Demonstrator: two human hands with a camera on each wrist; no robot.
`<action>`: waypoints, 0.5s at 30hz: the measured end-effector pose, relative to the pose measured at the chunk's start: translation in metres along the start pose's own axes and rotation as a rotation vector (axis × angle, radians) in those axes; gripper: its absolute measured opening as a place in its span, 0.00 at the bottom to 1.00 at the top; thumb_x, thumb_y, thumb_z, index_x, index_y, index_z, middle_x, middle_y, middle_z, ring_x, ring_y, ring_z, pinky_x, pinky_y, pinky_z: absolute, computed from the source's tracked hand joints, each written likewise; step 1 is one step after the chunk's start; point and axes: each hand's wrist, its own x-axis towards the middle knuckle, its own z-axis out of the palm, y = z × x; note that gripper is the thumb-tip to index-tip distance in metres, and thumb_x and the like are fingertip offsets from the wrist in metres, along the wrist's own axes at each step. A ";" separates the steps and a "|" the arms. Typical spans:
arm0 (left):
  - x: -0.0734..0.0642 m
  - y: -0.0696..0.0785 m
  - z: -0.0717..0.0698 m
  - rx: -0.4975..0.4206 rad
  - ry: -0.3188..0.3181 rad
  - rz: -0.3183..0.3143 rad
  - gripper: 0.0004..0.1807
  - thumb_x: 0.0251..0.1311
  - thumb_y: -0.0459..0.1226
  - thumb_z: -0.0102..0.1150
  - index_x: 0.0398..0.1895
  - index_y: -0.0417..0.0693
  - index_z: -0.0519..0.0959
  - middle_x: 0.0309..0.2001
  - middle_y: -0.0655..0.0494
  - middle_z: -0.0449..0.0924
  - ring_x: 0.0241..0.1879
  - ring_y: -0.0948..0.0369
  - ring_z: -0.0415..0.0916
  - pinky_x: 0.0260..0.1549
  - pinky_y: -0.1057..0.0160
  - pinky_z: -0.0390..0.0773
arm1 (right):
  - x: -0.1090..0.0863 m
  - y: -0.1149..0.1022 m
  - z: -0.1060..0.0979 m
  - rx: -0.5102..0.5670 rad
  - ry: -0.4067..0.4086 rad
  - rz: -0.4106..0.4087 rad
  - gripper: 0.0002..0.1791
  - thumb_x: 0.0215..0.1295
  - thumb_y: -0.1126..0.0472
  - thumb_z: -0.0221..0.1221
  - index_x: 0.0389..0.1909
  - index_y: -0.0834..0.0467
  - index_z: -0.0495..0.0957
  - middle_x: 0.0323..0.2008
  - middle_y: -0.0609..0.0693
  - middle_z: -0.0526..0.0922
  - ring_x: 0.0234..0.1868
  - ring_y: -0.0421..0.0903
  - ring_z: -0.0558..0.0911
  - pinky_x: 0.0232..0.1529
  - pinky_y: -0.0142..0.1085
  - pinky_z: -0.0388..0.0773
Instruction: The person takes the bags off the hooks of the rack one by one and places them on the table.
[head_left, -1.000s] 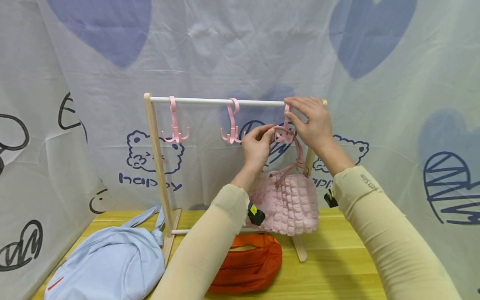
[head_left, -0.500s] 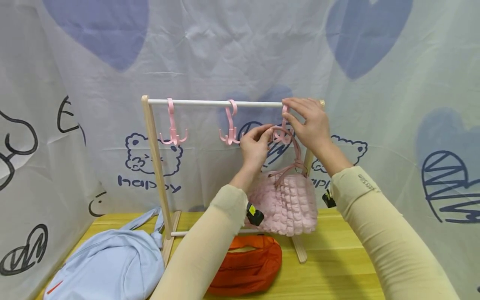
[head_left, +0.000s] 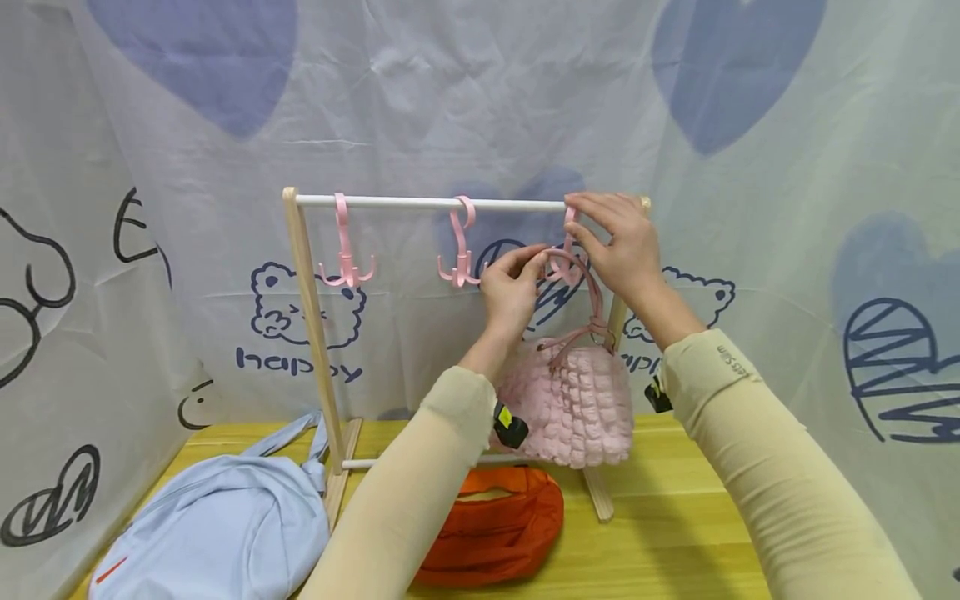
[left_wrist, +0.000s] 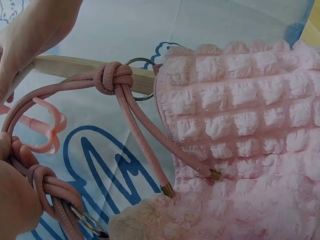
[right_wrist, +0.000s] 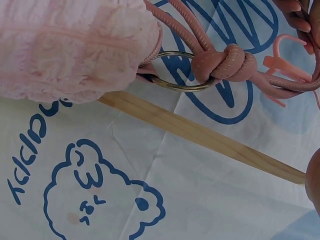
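Observation:
A pink puffy handbag [head_left: 577, 400] hangs at the right of the rack by its knotted strap [head_left: 596, 300]. My left hand [head_left: 510, 287] pinches the top of that strap between thumb and fingers. Right there is the rightmost pink hook hanger [head_left: 570, 239], its prongs [left_wrist: 52, 132] overlapping the strap loop in the left wrist view. Up at the rail, my right hand [head_left: 622, 242] grips the upper stem of this hanger, fingers over the white bar. A metal ring [right_wrist: 185, 89] joins strap and bag.
The wooden rack [head_left: 309, 308] stands on a yellow wood-grain table [head_left: 675, 500]. Two more pink hangers, one left [head_left: 347, 250] and one central [head_left: 461, 250], hang from its white rail [head_left: 397, 202]. A pale blue backpack [head_left: 225, 525] lies front left. An orange bag [head_left: 510, 533] lies below the rail.

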 end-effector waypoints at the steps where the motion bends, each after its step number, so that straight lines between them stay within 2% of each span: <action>1: 0.000 0.000 0.000 -0.005 -0.001 0.001 0.10 0.70 0.35 0.66 0.49 0.40 0.88 0.40 0.38 0.87 0.32 0.66 0.81 0.27 0.72 0.79 | 0.000 0.000 0.000 -0.001 -0.001 0.002 0.20 0.69 0.61 0.68 0.60 0.62 0.84 0.58 0.58 0.86 0.58 0.58 0.83 0.70 0.50 0.70; 8: -0.002 0.000 -0.005 -0.017 0.008 0.001 0.09 0.70 0.34 0.66 0.48 0.41 0.89 0.36 0.49 0.87 0.33 0.66 0.80 0.29 0.69 0.82 | 0.001 0.000 0.000 -0.011 -0.017 0.006 0.20 0.70 0.60 0.67 0.61 0.61 0.83 0.58 0.58 0.86 0.59 0.57 0.83 0.71 0.52 0.68; 11: -0.003 0.000 -0.006 -0.010 0.007 -0.001 0.10 0.70 0.35 0.66 0.49 0.41 0.89 0.37 0.47 0.87 0.33 0.66 0.80 0.29 0.70 0.81 | 0.001 0.000 0.000 -0.005 -0.012 0.008 0.20 0.69 0.61 0.68 0.61 0.61 0.84 0.58 0.58 0.86 0.59 0.57 0.83 0.72 0.53 0.68; 15: -0.005 0.001 -0.005 -0.008 0.000 0.003 0.10 0.70 0.35 0.66 0.49 0.41 0.89 0.40 0.38 0.87 0.33 0.67 0.79 0.28 0.71 0.80 | 0.000 0.001 0.001 -0.002 -0.005 0.010 0.20 0.69 0.61 0.68 0.60 0.62 0.84 0.57 0.58 0.86 0.59 0.58 0.83 0.72 0.51 0.67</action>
